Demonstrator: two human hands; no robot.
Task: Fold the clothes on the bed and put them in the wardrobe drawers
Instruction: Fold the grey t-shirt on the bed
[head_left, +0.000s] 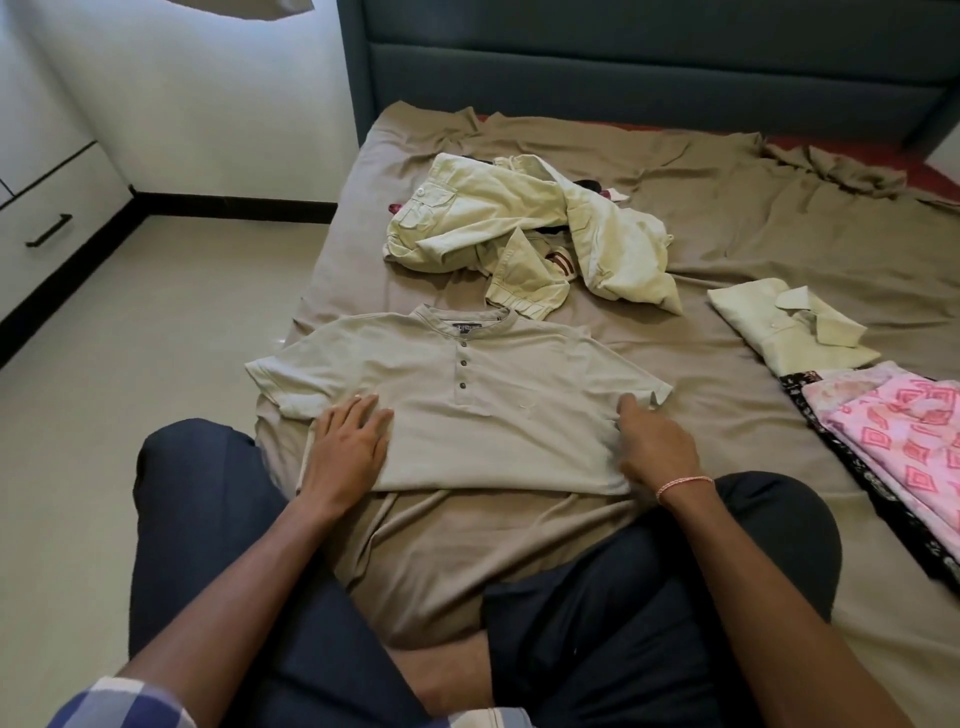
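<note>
A pale beige buttoned T-shirt (483, 410) lies front-up and spread flat on the brown bed sheet (727, 234) just in front of my knees. My left hand (348, 447) rests flat on the shirt's left side, fingers straight. My right hand (652, 444) lies on the shirt's right side near the sleeve, fingers slightly bent, touching the fabric. Behind the shirt sits a crumpled heap of pale green clothes (524, 234). A folded pale green shirt (789, 325) lies to the right.
A stack of folded pink and black patterned clothes (893, 436) lies at the right edge. The dark padded headboard (649, 62) closes the far side. White wardrobe drawers with a black handle (49, 228) stand at the far left across the tiled floor (156, 312).
</note>
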